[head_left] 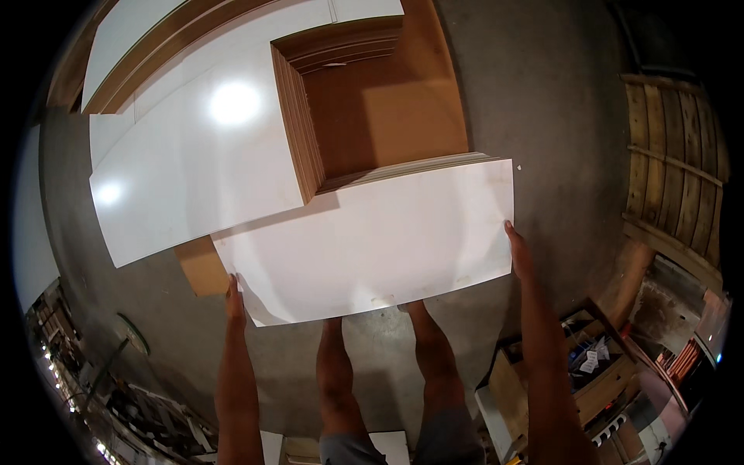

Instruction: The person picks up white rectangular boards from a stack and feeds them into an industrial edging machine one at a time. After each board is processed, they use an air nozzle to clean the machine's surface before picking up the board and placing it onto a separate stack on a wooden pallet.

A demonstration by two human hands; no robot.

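Workshop: stacked white panels, wooden pallet, concrete floor.

Left hand, right hand grip white panel edges above panel stack.

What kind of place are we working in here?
Most likely a woodworking or panel workshop. Both hands, left hand and right hand, grip a white panel over stacks of white-faced boards with brown edges, on a bare concrete floor, with a wooden pallet leaning at the right.
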